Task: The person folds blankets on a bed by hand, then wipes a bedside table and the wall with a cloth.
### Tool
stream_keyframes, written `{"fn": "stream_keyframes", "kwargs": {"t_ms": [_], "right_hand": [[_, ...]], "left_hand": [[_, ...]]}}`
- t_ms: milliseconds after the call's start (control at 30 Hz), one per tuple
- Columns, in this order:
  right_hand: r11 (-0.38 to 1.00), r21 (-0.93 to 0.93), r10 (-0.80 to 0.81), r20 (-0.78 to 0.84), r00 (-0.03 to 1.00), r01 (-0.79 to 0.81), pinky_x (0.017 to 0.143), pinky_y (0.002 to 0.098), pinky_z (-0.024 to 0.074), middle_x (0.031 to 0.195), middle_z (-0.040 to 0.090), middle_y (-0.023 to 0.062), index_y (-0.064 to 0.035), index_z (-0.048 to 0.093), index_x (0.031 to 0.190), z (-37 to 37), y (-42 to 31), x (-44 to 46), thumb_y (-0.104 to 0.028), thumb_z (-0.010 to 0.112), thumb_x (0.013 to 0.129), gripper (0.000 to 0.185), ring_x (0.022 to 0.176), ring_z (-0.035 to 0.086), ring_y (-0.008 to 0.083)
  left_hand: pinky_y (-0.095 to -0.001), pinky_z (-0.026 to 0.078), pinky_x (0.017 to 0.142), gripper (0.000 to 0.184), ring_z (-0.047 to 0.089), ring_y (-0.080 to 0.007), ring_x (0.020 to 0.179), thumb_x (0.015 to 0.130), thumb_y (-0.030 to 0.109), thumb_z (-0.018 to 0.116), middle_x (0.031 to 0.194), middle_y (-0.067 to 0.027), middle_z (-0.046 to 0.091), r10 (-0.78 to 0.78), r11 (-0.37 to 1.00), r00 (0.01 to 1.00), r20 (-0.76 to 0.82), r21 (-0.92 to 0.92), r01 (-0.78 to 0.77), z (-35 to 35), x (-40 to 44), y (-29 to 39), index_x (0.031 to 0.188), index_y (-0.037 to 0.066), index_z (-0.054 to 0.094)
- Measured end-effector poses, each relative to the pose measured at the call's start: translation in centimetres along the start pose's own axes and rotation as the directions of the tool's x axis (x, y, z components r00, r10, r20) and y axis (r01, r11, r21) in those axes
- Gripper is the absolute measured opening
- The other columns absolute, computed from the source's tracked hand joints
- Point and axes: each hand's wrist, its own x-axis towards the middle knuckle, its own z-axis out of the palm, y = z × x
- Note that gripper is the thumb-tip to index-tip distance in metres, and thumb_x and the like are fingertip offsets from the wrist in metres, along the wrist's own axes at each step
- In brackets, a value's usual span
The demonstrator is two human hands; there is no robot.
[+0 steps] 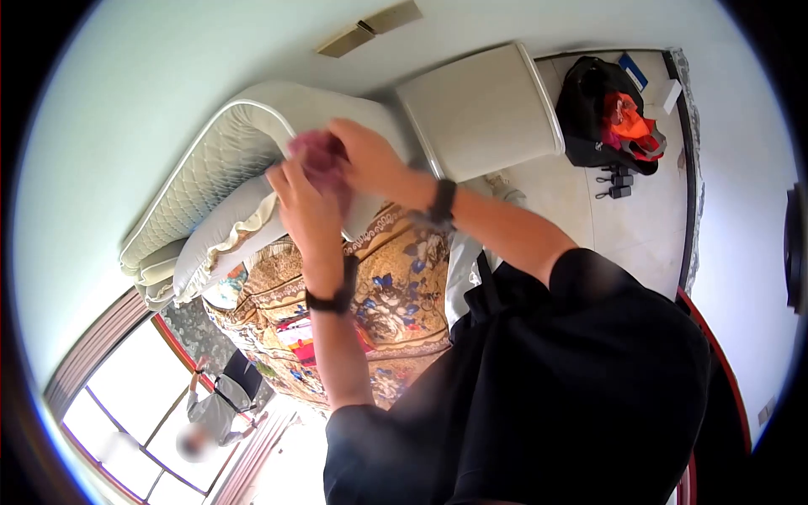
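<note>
A crumpled mauve cloth [320,156] is up in front of me, over the head end of the bed, blurred by motion. My left hand [307,210] grips its lower left part with bent fingers. On the cloth's right side my right hand [370,160] is closed around another part of it. What kind of cloth piece it is does not show. Beneath the hands lie a grey pillow [223,231] with a cream ruffled edge and a brown floral bedspread [396,286]. A folded pink, red and white cloth [299,337] rests on the bedspread.
A quilted headboard [202,168] stands against the wall, beside a beige bedside cabinet [480,114]. On the floor are a black bag [581,101] with orange and red cloth inside and several black adapters [619,181]. Another person [219,412] is near the window.
</note>
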Motion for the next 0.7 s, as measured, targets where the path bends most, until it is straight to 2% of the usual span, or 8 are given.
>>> {"fn": "stream_keyframes", "kwargs": {"t_ms": [100,200,400,533,600,633,667,700], "right_hand": [[0.999,0.009,0.030,0.101,0.994,-0.031,0.072,0.0472,0.0491,0.100,0.059,0.0162,-0.0074,0.050,0.102,-0.2,0.7,2.8,-0.015,0.060,0.081,0.025,0.087,0.061,0.0386],[0.999,-0.042,0.033,0.053,0.998,-0.031,0.070,0.0470,0.0495,0.099,0.059,0.0150,-0.0085,0.050,0.102,0.1,1.0,1.7,-0.016,0.059,0.083,0.023,0.084,0.062,0.0385],[0.997,-0.063,0.046,0.192,0.980,-0.035,0.067,0.0450,0.0505,0.094,0.057,0.0134,-0.0119,0.051,0.106,-1.4,1.0,-4.4,-0.015,0.061,0.081,0.028,0.080,0.062,0.0376],[0.992,-0.045,0.129,0.322,0.938,-0.121,0.072,0.0427,0.0503,0.095,0.059,0.0141,-0.0094,0.055,0.104,-3.3,2.4,-10.1,-0.013,0.062,0.080,0.025,0.086,0.062,0.0356],[0.984,-0.027,0.172,0.338,0.925,-0.174,0.073,0.0422,0.0503,0.096,0.061,0.0149,-0.0080,0.057,0.104,-3.7,3.9,-12.4,-0.011,0.062,0.080,0.024,0.087,0.062,0.0352],[0.978,-0.027,0.206,0.333,0.920,-0.209,0.074,0.0416,0.0503,0.096,0.062,0.0151,-0.0072,0.059,0.103,-4.2,4.6,-13.4,-0.011,0.062,0.081,0.023,0.087,0.062,0.0348],[0.968,-0.029,0.243,0.332,0.911,-0.248,0.075,0.0410,0.0503,0.096,0.063,0.0153,-0.0064,0.060,0.103,-4.6,5.6,-14.6,-0.010,0.062,0.081,0.022,0.088,0.062,0.0344],[0.953,-0.074,0.301,0.317,0.899,-0.293,0.076,0.0409,0.0504,0.095,0.063,0.0152,-0.0053,0.060,0.104,-4.6,7.2,-15.9,-0.008,0.062,0.081,0.023,0.089,0.062,0.0337]], "left_hand": [[-0.0496,0.048,0.080,0.042,0.057,-0.0426,0.100,0.079,0.001,0.056,0.114,-0.0174,0.049,-0.057,0.996,0.998,0.005,0.073,0.056,0.4,2.4,0.8,0.119,0.011,0.051],[-0.0492,0.048,0.080,0.042,0.057,-0.0422,0.100,0.079,0.002,0.056,0.114,-0.0166,0.050,-0.029,0.998,1.000,-0.002,0.060,0.029,0.9,2.0,1.0,0.120,0.012,0.052],[-0.0471,0.052,0.075,0.048,0.060,-0.0385,0.094,0.074,-0.004,0.059,0.105,-0.0149,0.048,0.004,0.998,0.994,-0.105,0.063,0.002,2.2,-5.4,1.0,0.118,0.012,0.056],[-0.0460,0.053,0.078,0.049,0.059,-0.0363,0.093,0.070,-0.011,0.059,0.101,-0.0141,0.047,-0.077,0.990,0.992,-0.100,-0.129,0.064,5.5,-12.0,0.4,0.114,0.010,0.062],[-0.0466,0.051,0.084,0.045,0.055,-0.0351,0.102,0.074,-0.007,0.065,0.105,-0.0157,0.047,-0.038,0.980,0.996,-0.085,-0.198,0.021,7.7,-14.6,-0.1,0.118,0.004,0.059],[-0.0427,0.050,0.076,0.047,0.056,-0.0334,0.093,0.069,-0.004,0.069,0.102,-0.0150,0.048,-0.069,0.965,0.995,-0.071,-0.257,0.048,9.3,-15.6,-1.0,0.115,0.003,0.061],[-0.0429,0.049,0.077,0.046,0.054,-0.0340,0.093,0.070,-0.003,0.068,0.100,-0.0150,0.049,-0.199,0.900,0.980,0.028,-0.389,0.194,10.7,-16.7,-0.9,0.115,0.001,0.059],[-0.0428,0.048,0.078,0.045,0.054,-0.0337,0.093,0.071,-0.002,0.068,0.098,-0.0147,0.049,-0.183,0.911,0.981,0.064,-0.364,0.194,12.4,-17.5,-1.5,0.116,0.002,0.059]]}}
